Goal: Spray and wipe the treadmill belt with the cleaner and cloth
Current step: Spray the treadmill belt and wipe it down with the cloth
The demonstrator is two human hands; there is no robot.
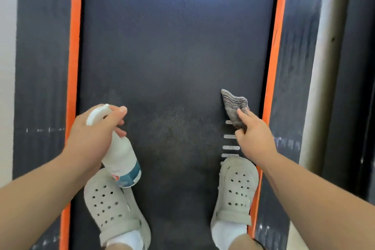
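white spray bottle (119, 152) in left hand (91, 134); cloth (235, 107) in right hand (255, 140)

Dark textured treadmill belt (178, 50) runs up the frame, orange strips (75, 50) along both edges, dark ribbed side rails (41, 67) outside those, dusty greyish patch mid-belt near the feet. Two beige perforated clogs stand on the belt with white socks: left clog (113, 207) lower left, right clog (236, 191) lower right close to the orange edge. Short white dashed marks (230, 148) on the belt just ahead of the right clog, one partly hidden
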